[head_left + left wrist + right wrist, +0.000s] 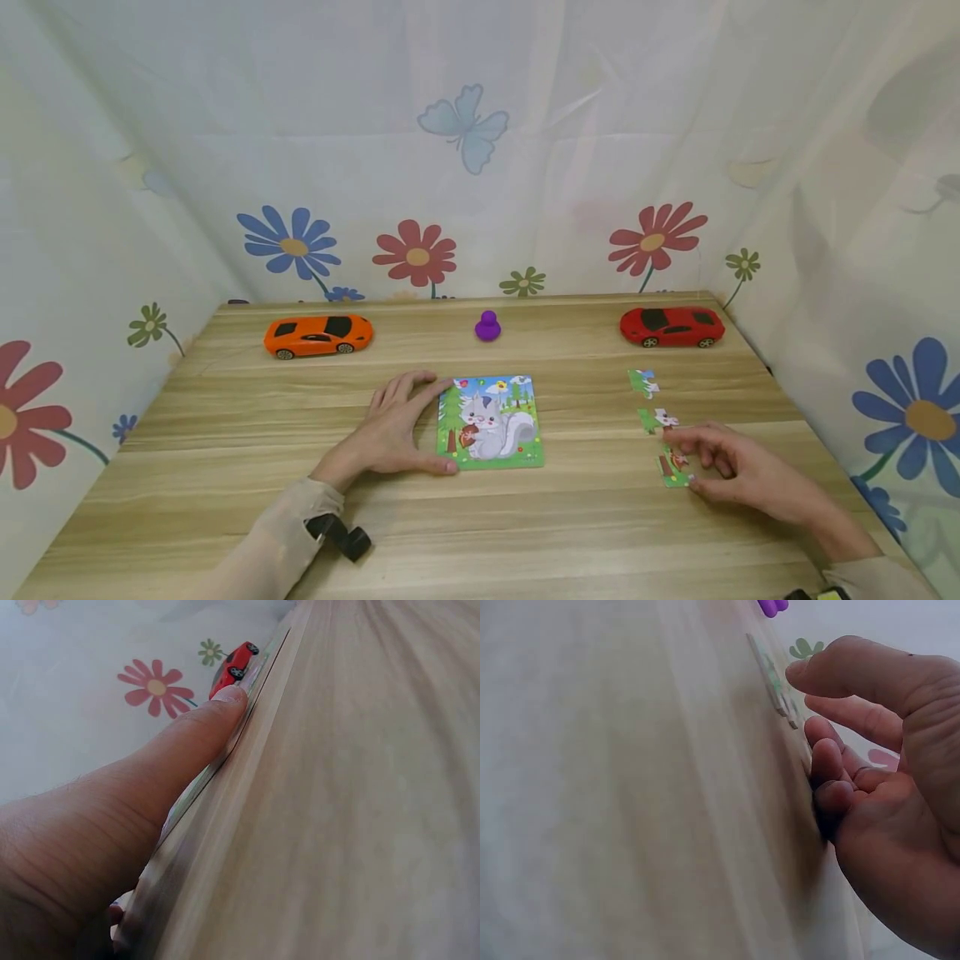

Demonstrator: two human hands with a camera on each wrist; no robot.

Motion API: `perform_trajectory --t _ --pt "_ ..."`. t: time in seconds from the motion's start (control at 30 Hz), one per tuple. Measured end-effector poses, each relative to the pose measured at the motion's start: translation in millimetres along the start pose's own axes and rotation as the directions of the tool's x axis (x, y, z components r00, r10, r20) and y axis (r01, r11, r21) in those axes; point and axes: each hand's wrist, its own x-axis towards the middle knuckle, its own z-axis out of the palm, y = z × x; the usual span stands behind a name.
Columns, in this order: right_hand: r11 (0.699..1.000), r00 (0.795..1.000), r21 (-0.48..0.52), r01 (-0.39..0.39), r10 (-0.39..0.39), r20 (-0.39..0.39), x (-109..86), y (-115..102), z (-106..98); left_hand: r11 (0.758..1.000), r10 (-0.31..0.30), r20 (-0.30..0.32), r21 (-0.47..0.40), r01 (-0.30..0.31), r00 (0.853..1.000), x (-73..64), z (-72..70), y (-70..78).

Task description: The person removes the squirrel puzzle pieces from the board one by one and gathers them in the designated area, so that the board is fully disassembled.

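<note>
A square picture board showing a grey squirrel lies flat on the wooden table. My left hand rests beside its left edge, index fingertip at the top left corner and thumb at the bottom left. In the left wrist view, the thumb stretches along the board's edge. On the right lie three loose puzzle pieces in a rough column: an upper piece, a middle piece and a lower piece. My right hand hovers by the lower two, thumb and index finger apart, other fingers loosely curled.
Toward the back of the table stand an orange toy car at left, a small purple knob-shaped object in the middle and a red toy car at right. Flower-printed curtains enclose the back and sides.
</note>
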Motion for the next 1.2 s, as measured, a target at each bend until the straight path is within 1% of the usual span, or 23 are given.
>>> perform_trajectory --t 0.1,0.2,0.33,0.47,0.7,0.87,1.2 --pt "1.000 1.000 0.009 -0.019 0.019 -0.019 4.5 -5.0 -3.4 1.000 -0.001 -0.002 0.001 0.001 1.000 0.4 -0.2 0.2" --pt "0.999 0.997 -0.025 0.019 -0.021 -0.076 11.7 -11.6 -5.2 1.000 -0.006 0.000 -0.002 0.006 1.000 0.0 0.1 0.9" --pt "0.994 0.985 -0.078 0.075 -0.085 -0.149 27.2 -24.6 -6.2 1.000 -0.008 0.001 -0.010 0.008 1.000 -1.7 0.2 1.7" --pt "0.991 0.975 -0.094 0.093 -0.110 -0.191 46.0 -40.2 -5.8 1.000 -0.007 0.002 -0.014 0.007 1.000 -2.1 -0.2 2.4" --pt "0.987 0.966 -0.044 0.157 -0.163 -0.202 83.0 -65.4 3.2 1.000 -0.013 0.004 -0.014 0.013 1.000 -1.4 -1.2 2.7" --pt "0.981 0.958 -0.007 0.196 -0.193 -0.213 109.6 -78.6 13.8 1.000 -0.011 0.004 -0.013 0.011 1.000 -0.6 -0.9 2.7" --pt "0.976 0.962 0.083 0.202 -0.182 -0.206 158.2 -100.1 46.1 1.000 -0.005 -0.001 -0.019 0.005 1.000 -0.6 -0.7 1.8"
